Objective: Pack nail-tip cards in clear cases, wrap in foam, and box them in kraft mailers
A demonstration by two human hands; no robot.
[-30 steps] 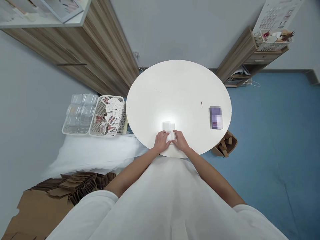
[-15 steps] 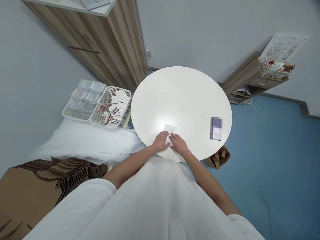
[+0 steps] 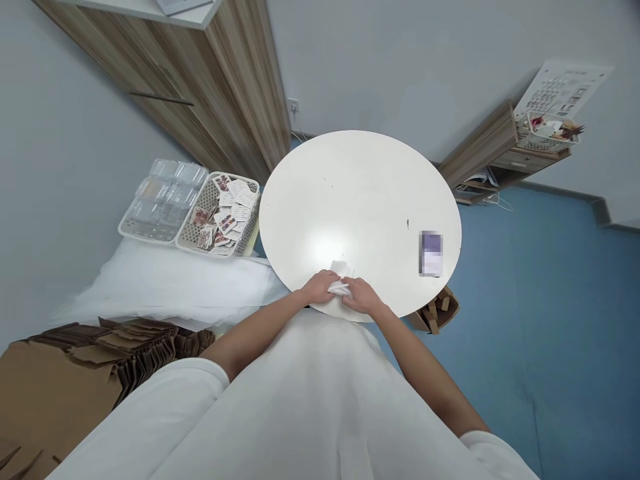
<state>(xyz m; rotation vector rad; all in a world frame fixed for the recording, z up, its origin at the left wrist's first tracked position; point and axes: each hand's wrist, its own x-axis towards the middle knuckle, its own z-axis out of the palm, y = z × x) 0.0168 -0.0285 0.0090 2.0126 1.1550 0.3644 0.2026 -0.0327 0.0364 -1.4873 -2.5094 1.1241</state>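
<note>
Round white counter (image 3: pixel 360 200) in a grey-walled room with a blue floor, seen from above; a person in a white garment works at its near edge. Both hands meet over a small white sheet (image 3: pixel 342 272) close to that edge. The left hand (image 3: pixel 317 288) has its fingers curled shut on the sheet's left side, and the right hand (image 3: pixel 361 297) pinches its right side with bent fingers, so the sheet is gripped between the two. Half a second earlier the sheet lay flat, a neat rectangle reaching beyond the fingertips toward the counter's middle, its long axis running away from the person. Now less of it shows: it is bunched and partly folded, only a short stub points away from the person, and a thin folded flap lies crosswise between the thumbs. Its present long axis cannot be told with certainty, since the hands cover much of it. The hands sit slightly nearer the edge than before. A purple box (image 3: pixel 431 253) rests well apart on the right of the counter, in the same place as before. To the left, on a white-covered bed (image 3: pixel 165 287), stand a mesh basket (image 3: pixel 250 223) of printed cards and, just beside it, a clear tray (image 3: pixel 160 200). Flattened cardboard (image 3: pixel 100 360) lies at lower left, a wooden cabinet (image 3: pixel 215 87) rises behind, and an open carton (image 3: pixel 435 310) sits on the floor below the counter's right rim.
</note>
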